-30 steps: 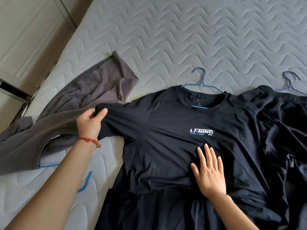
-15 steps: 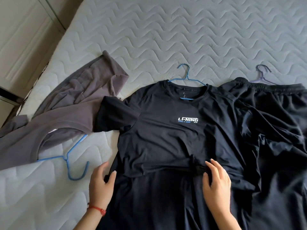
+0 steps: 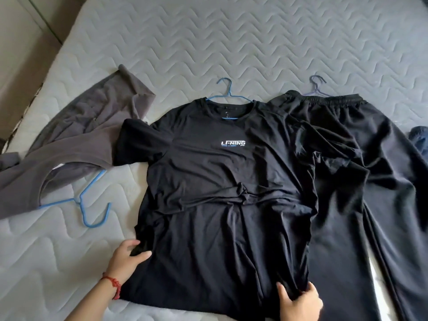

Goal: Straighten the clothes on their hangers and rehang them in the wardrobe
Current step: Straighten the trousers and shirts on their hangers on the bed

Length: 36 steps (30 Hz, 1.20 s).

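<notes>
While its white chest print reads "LI-NING", a black T-shirt (image 3: 222, 181) lies flat on the mattress (image 3: 254, 42), collar and blue hanger (image 3: 228, 95) pointing away, its length running toward the person, whose left hand (image 3: 126, 258) and right hand (image 3: 298, 302) pinch the lower side edges.

Soft even daylight, faint shadows, wide-angle bending at slightly blurred edges.

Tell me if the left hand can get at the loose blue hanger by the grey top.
Probably yes. The left hand pinches the black shirt's edge, so it must let go first. The blue hanger's hook lies bare on the mattress just ahead of it, nothing between.
</notes>
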### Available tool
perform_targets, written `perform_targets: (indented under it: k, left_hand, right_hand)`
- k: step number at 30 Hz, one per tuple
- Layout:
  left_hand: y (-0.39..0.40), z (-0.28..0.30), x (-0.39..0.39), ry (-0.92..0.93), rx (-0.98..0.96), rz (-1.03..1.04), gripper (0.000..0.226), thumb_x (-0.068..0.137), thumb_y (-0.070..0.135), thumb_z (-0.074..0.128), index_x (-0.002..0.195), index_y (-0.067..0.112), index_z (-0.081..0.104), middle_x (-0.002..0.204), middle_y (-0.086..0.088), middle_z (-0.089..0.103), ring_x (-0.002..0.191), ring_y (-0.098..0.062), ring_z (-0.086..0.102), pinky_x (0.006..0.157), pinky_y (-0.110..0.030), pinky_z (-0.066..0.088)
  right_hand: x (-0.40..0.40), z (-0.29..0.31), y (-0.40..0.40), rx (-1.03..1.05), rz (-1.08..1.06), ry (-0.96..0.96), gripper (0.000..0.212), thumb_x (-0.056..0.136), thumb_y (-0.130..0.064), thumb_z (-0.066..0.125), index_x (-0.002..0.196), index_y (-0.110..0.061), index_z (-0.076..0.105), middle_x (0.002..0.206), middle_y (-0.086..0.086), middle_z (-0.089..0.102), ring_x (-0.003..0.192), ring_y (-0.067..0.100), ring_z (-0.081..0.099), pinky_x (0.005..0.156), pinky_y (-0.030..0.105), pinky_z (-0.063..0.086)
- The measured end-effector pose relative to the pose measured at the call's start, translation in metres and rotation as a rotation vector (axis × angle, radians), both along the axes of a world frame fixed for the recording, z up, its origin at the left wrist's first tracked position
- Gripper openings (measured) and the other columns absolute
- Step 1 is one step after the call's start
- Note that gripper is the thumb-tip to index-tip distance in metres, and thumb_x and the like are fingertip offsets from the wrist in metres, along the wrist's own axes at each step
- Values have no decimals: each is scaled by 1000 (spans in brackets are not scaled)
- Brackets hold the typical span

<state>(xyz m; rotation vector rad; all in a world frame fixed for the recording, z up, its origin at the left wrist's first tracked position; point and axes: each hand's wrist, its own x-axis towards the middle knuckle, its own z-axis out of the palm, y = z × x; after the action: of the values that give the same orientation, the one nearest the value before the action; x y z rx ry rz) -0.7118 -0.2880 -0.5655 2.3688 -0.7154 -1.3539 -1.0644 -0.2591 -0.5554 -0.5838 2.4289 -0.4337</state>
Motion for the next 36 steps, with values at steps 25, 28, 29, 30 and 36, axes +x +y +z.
perform_targets:
  k: [25, 28, 29, 30, 36]
  left_hand:
    - [141, 47, -24, -37, -226, 33, 19, 89, 11, 55, 102, -1, 63, 98, -11, 64, 97, -27, 58, 81, -33, 41]
    - [152, 43, -24, -109, -135, -47, 19, 82, 19, 66, 87, 1, 65, 87, -16, 69, 87, -32, 63, 74, -38, 47]
    - [154, 41, -24, -130, -106, -75, 23, 79, 23, 69, 85, 1, 64, 85, -17, 70, 85, -34, 64, 75, -40, 49]
    - [156, 38, -25, -146, -76, -104, 27, 76, 25, 71, 86, 1, 63, 85, -18, 70, 86, -34, 65, 77, -41, 50]
    - [153, 37, -36, -121, -67, -96, 36, 83, 11, 62, 117, 2, 54, 118, -21, 60, 107, -33, 58, 89, -37, 42]
  right_hand:
    - [-118, 63, 93, -208, -60, -55, 15, 83, -15, 66, 86, -3, 56, 91, 21, 60, 99, 37, 58, 86, 41, 39]
    - [-127, 69, 95, -120, -15, -11, 21, 84, -15, 64, 100, -2, 61, 108, 23, 63, 109, 38, 55, 95, 42, 38]
    - [-126, 69, 96, -82, 18, 0, 23, 84, -15, 63, 103, -3, 61, 110, 22, 64, 109, 38, 56, 95, 42, 39]
    - [-124, 67, 96, -46, 54, 9, 25, 83, -14, 62, 106, -5, 61, 111, 21, 65, 108, 38, 56, 94, 42, 40]
    - [-74, 61, 90, -24, 305, 116, 45, 80, -6, 61, 123, -5, 51, 122, 22, 53, 115, 39, 50, 96, 47, 38]
